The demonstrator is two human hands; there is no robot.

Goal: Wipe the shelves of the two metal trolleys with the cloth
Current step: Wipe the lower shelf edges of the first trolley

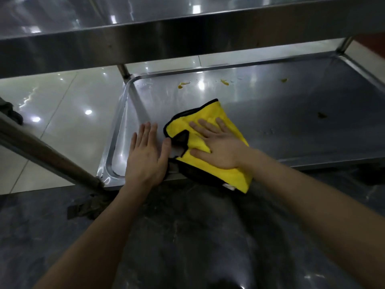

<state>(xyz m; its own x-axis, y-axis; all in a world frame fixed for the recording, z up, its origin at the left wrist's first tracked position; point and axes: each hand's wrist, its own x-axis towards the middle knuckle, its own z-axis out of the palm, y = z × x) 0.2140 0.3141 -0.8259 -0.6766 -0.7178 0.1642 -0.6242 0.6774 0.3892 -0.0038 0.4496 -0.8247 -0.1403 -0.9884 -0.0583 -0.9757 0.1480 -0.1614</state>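
A yellow cloth [223, 167] with a black edge lies folded on the lower shelf [291, 122] of a metal trolley, its near part hanging over the shelf's front rim. My right hand [216, 147] presses flat on the cloth with straight, spread fingers. Just left of the cloth, my left hand [145, 155] rests flat on the bare shelf, its thumb touching the cloth's edge. Yellow smears [224, 81] and a dark spot [321, 115] mark the shelf farther back.
The trolley's upper shelf [187, 32] spans the top of the view, close above the lower one. A metal upright [124, 73] stands at the shelf's far left corner. A slanted metal bar [48, 151] crosses at the left. Glossy floor tiles [62, 111] lie beyond; dark floor lies below.
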